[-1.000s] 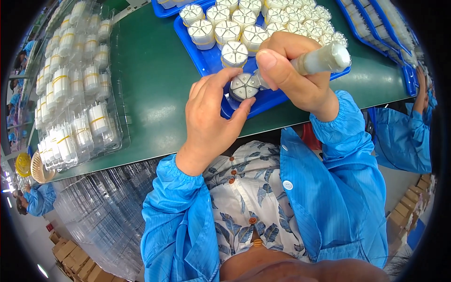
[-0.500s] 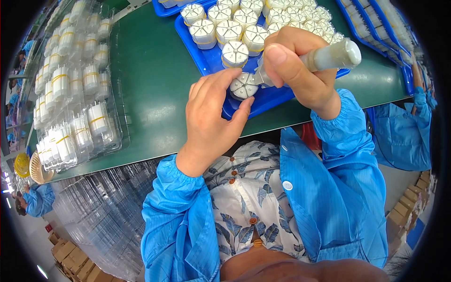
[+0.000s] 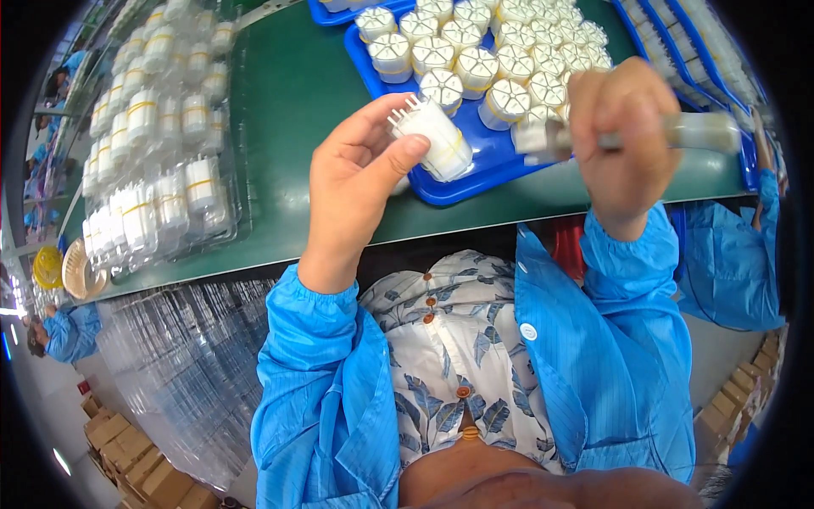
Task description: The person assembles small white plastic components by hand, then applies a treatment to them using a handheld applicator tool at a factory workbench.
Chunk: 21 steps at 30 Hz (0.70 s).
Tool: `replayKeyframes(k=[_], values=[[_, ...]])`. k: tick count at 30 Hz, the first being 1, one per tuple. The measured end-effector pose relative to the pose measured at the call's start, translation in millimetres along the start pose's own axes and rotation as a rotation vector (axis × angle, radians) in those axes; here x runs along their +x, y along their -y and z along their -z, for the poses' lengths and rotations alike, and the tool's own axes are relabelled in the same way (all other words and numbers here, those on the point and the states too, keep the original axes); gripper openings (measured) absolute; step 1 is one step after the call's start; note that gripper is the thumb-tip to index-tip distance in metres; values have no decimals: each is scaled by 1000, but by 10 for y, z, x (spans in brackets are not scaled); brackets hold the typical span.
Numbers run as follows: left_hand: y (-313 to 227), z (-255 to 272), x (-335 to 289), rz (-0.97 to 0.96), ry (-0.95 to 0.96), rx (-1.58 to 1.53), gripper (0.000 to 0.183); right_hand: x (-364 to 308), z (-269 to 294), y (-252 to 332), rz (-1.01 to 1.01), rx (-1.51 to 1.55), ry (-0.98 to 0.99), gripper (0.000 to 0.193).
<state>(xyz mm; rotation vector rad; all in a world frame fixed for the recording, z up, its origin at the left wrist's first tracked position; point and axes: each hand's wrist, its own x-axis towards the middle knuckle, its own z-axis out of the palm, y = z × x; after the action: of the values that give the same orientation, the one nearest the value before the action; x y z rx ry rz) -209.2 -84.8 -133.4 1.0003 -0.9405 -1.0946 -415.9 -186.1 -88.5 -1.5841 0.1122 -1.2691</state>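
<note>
My left hand (image 3: 360, 165) grips a bundle of white plastic pieces (image 3: 437, 142), its thumb across the side. A yellow band wraps the bundle, which is tilted, and thin white prongs stick out of its upper left end. My right hand (image 3: 626, 140), smeared by motion, is closed around a tool with a pale, round handle (image 3: 704, 132). The tool's blurred light-coloured head (image 3: 543, 140) points left, apart from the bundle. Below both hands is a blue tray (image 3: 496, 161), where more round banded bundles (image 3: 509, 102) stand upright in rows with wedge-shaped ends facing up.
Clear plastic trays (image 3: 161, 127) of banded white pieces cover the left of the green table (image 3: 292, 93). Other blue trays (image 3: 678, 51) lie at the far right. Stacked clear trays (image 3: 191, 356) stand below the table at left. Another person's blue sleeve (image 3: 733, 263) shows at right.
My left hand has raised the bundle and tipped it onto its side. My right hand has moved right, away from it, and the tool has swung from pointing toward me to lying sideways.
</note>
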Motion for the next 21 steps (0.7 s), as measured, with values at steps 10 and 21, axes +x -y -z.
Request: replayKeyframes(k=[10, 21], values=[[-708, 169, -183, -14, -85, 43, 32, -275, -620, -41, -337, -338, 96, 11], [-2587, 2516, 1390, -434, -592, 1748, 63, -95, -583, -81, 147, -466, 323, 17]])
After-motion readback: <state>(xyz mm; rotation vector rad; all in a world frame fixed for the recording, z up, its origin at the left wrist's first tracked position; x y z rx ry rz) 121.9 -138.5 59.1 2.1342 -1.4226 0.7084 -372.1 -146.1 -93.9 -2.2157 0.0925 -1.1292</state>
